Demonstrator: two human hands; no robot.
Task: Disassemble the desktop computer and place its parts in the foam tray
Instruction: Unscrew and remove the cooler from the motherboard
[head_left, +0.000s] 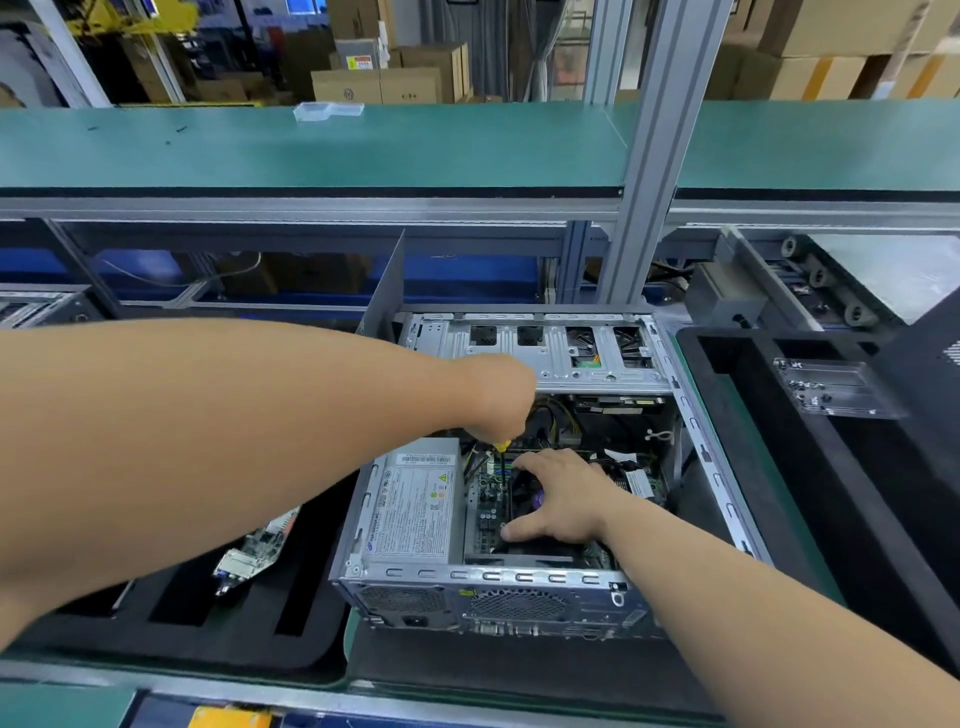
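Desktop computer (498, 519) lies open, PSU (415, 504) exposed.

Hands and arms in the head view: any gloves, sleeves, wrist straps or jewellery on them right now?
None visible. The left hand and right hand are bare, with no gloves, rings or watch. Both forearms are bare to the frame edge, with no sleeve cuff or wrist strap in view.
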